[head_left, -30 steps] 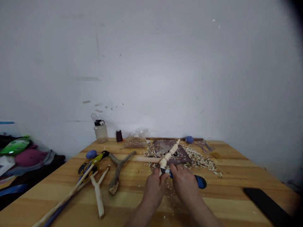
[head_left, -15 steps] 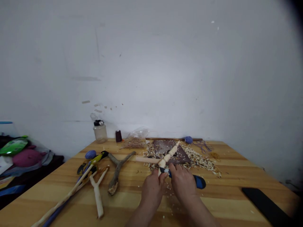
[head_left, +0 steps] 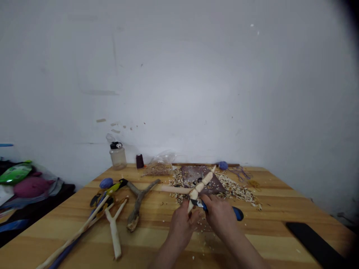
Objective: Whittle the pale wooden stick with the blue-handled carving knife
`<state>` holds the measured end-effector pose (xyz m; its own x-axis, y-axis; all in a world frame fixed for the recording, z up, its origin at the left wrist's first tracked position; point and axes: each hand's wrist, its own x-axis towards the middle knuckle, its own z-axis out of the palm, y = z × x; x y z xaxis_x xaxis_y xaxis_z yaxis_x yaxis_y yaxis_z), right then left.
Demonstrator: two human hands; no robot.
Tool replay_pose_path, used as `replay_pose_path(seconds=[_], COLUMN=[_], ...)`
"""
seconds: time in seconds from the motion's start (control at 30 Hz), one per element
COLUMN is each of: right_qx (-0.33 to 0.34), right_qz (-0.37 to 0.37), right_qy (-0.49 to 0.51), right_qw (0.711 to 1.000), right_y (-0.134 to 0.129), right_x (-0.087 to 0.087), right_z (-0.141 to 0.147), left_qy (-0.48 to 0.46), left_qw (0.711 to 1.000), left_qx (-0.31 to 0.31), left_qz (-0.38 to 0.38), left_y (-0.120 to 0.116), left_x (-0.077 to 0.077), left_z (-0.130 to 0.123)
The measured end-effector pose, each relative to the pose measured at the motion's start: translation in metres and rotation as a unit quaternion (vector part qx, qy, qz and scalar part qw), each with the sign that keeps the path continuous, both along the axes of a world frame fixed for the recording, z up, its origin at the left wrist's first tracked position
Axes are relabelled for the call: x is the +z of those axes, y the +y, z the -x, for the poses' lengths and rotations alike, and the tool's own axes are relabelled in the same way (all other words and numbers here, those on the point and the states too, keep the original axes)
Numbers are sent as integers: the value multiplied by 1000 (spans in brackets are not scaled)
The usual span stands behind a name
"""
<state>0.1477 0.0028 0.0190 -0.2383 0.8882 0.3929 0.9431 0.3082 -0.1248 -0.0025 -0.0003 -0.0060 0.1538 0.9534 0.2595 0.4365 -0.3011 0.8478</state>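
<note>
My left hand [head_left: 181, 220] is closed around the near end of a pale carved stick [head_left: 200, 185], which tilts up and away to the right. Notches divide the stick into several rounded sections, and its far tip is pointed. In my right hand [head_left: 220, 213] is a blue-and-black knife [head_left: 238, 213], its handle sticking out to the right. The blade lies across the stick just above my left fingers. Beneath the stick's far part is a dark brown sheet [head_left: 189, 173], scattered with wood shavings [head_left: 238, 190].
To the left lie a forked bark branch [head_left: 137, 205], a peeled forked stick [head_left: 114, 233] and long sticks [head_left: 75, 235]. A bottle [head_left: 118, 158], thread spool [head_left: 139, 161], clear bag [head_left: 159, 168] and yarn ball [head_left: 223, 165] stand along the wall. A black flat object [head_left: 311, 241] lies at right.
My right hand and the knife have shifted slightly right. The stick's far tip has swung a little to the right, and my left thumb sits lower, away from the blade.
</note>
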Motion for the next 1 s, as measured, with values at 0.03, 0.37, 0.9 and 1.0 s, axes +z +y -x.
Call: replay_pose_path(seconds=[0.03, 0.37, 0.9, 1.0], right_qx=[24, 87, -26, -36], right_qz=[18, 14, -29, -32], right_qy=[34, 208, -73, -78], right_qw=[999, 974, 997, 996], right_y=[1, 14, -1, -1], right_x=[-2, -14, 0, -1], right_z=[-1, -9, 2, 2], left_qy=[-15, -194, -248, -236], left_qw=[1000, 974, 948, 954], left_qx=[-14, -49, -62, -59], left_qz=[3, 103, 187, 175], left_y=[1, 4, 1, 0], left_x=[0, -2, 6, 5], left_z=[0, 0, -2, -2])
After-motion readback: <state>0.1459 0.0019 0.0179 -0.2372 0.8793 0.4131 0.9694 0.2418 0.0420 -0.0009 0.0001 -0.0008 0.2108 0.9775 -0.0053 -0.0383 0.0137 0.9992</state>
